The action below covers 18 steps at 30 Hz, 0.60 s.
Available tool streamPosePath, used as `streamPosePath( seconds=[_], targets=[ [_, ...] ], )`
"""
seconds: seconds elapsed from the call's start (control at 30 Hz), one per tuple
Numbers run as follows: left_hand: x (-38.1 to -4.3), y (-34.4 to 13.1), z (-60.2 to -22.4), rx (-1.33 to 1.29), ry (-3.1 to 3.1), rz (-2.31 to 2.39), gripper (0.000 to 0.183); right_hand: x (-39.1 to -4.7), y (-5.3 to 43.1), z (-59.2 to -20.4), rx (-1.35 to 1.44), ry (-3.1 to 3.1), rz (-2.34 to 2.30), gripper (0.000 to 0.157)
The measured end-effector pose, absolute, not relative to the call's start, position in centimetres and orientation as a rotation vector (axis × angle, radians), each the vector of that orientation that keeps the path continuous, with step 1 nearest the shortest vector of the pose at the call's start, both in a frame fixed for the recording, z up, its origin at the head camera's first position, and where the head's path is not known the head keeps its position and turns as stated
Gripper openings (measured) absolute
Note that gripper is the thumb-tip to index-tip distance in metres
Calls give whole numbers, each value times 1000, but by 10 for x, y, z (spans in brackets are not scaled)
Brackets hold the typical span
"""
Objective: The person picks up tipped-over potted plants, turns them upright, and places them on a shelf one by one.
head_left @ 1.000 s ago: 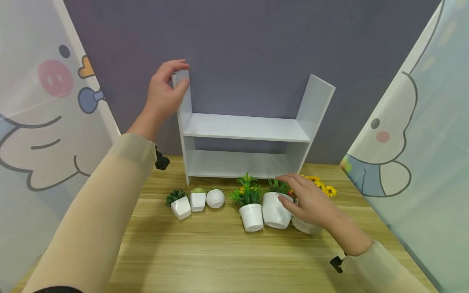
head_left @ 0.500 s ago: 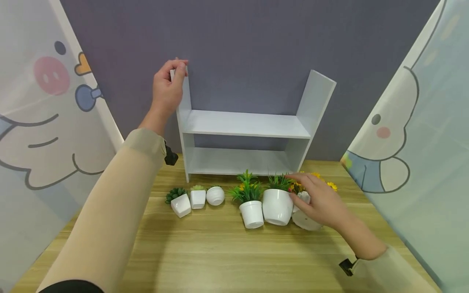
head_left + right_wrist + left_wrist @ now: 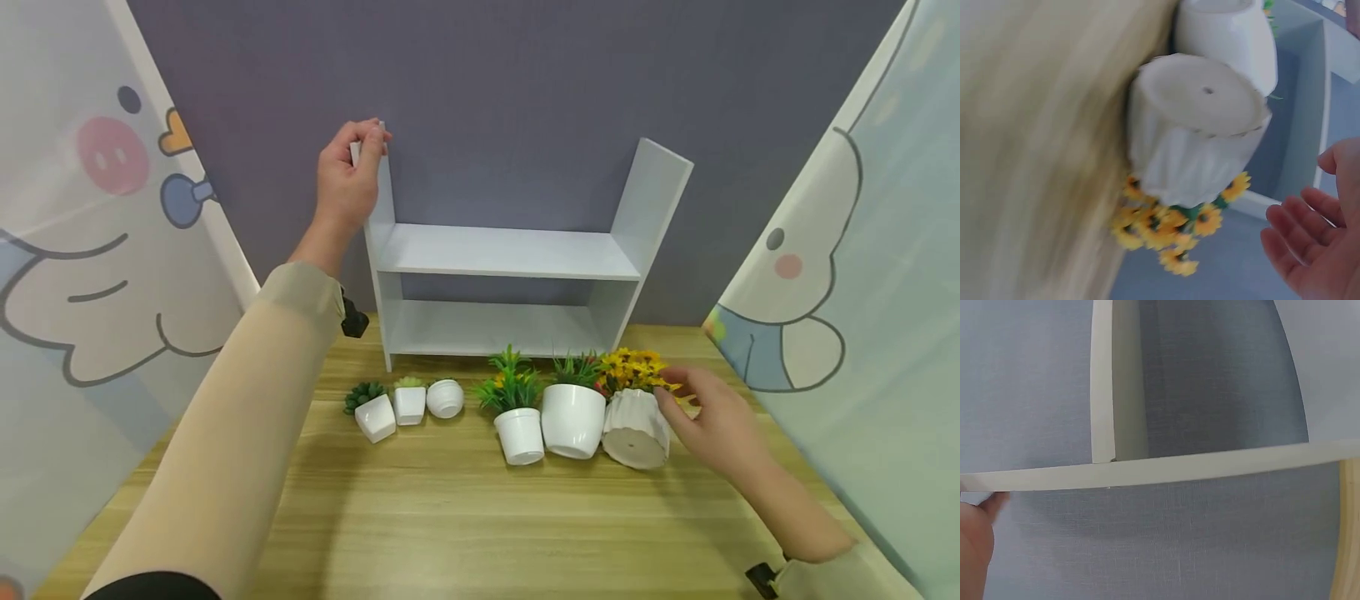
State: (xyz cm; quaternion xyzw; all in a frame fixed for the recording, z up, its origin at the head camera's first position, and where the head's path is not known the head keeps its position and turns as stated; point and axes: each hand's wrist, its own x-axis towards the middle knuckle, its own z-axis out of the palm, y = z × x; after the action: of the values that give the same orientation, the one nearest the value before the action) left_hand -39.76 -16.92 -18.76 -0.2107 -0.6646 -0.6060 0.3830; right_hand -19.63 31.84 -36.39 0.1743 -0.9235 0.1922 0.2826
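Note:
My left hand (image 3: 345, 179) grips the top of the left side panel of a white two-tier shelf (image 3: 510, 252). In the left wrist view, part of that hand (image 3: 975, 534) shows at the panel's edge. Beside the ribbed white pot of yellow flowers (image 3: 636, 427) is my right hand (image 3: 720, 421), fingers loosely bent, fingertips right by the blossoms. The right wrist view shows the same hand (image 3: 1325, 240) with its palm bare and fingers spread apart from the pot (image 3: 1191, 147). That pot lies tipped, its base toward me.
Left of the flower pot lie a rounded white pot (image 3: 573, 421) with grass and a smaller plant pot (image 3: 520, 436). Several little succulent pots (image 3: 409, 405) lie farther left on the wooden table (image 3: 465, 525). Printed cloth panels (image 3: 862, 333) flank both sides; a grey wall (image 3: 510, 100) stands behind.
My left hand has closed on the shelf's side panel from a looser pose. My right hand has moved right, away from over the rounded pot, uncovering the flower pot.

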Motion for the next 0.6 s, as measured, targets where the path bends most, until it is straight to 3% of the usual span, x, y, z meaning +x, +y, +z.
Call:
streamPosePath(
  seconds=[0.1, 0.37, 0.6],
  targets=[
    [-401, -171, -188, -519, -1711, -1540, 29, -192, 327, -370, 452, -2544, 544, 30],
    [-406, -173, -187, -469, -1801, -1482, 26, -186, 339, -395, 529, -2681, 545, 56],
    [-405, -171, -189, -435, -1841, -1465, 26, -190, 343, -407, 628, -2608, 564, 49]
  ],
)
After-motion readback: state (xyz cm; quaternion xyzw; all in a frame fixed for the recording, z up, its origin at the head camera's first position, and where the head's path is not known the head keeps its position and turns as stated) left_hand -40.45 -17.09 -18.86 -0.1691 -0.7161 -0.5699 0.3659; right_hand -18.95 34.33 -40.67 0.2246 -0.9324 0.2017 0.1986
